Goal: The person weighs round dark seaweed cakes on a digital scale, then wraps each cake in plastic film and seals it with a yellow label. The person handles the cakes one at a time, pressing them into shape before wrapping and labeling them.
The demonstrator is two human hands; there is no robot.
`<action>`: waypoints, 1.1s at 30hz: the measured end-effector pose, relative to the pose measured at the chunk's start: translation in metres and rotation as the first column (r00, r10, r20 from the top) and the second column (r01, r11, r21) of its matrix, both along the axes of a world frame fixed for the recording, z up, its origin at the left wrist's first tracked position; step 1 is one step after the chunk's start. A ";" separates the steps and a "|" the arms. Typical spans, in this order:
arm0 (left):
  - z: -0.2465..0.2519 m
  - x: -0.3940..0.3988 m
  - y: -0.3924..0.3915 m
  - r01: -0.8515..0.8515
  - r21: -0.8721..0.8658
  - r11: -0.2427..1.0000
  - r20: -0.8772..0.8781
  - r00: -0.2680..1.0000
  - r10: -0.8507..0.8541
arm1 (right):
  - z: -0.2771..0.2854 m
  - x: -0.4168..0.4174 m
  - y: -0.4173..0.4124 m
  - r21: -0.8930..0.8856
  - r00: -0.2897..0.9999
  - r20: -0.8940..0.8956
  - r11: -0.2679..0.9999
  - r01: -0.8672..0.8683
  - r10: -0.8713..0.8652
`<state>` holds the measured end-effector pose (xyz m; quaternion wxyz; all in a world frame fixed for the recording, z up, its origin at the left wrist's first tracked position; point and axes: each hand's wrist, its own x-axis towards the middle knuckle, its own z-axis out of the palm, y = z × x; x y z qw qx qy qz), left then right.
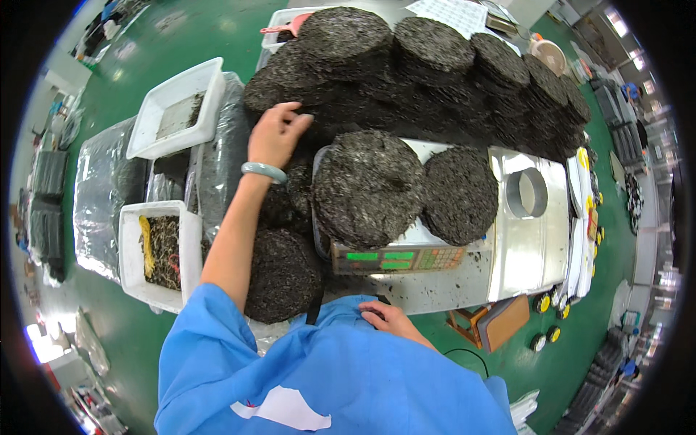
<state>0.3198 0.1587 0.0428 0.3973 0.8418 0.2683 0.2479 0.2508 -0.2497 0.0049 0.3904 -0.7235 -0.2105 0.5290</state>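
My left hand (276,133) is raised at the near left end of stacked round cakes (352,41) of dark dried material, apparently seaweed. Its fingers are bent and apart from the thumb, with nothing visible between them. A pale bangle (265,171) circles that wrist. My right hand (389,319) rests against my blue garment (348,375) at the waist, fingers curled; whether it grips anything is hidden. Before me, a large cake (368,189) and a smaller cake (460,196) lie on a digital scale (394,260) with lit green displays. Another cake (283,274) sits below my left forearm.
Left are a white bin (187,244) holding scraps and a white tray (176,117) above bagged goods (103,196). A metal ring (526,193) lies on a steel sheet (527,255) at right. A pink scoop (288,26) is behind; a brown stool (503,324) stands beside the table.
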 end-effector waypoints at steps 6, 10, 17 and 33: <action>-0.178 -0.040 0.049 -0.087 -0.063 0.994 -0.907 0.421 -0.020 | -0.010 -0.015 -0.030 -0.049 0.983 -0.048 0.983 0.175 -0.178; -0.178 -0.042 0.008 -0.144 0.013 0.990 -0.911 0.407 0.072 | -0.002 -0.020 -0.032 -0.071 0.973 -0.026 0.972 0.225 -0.227; -0.183 -0.049 0.049 0.047 -0.025 0.999 -0.785 0.618 -0.049 | 0.005 -0.029 -0.026 -0.042 0.978 0.012 0.977 0.208 -0.208; -0.087 -0.127 0.064 -0.028 0.216 0.976 -0.417 0.901 0.118 | 0.034 0.040 0.007 0.519 0.443 0.652 0.788 0.330 -0.615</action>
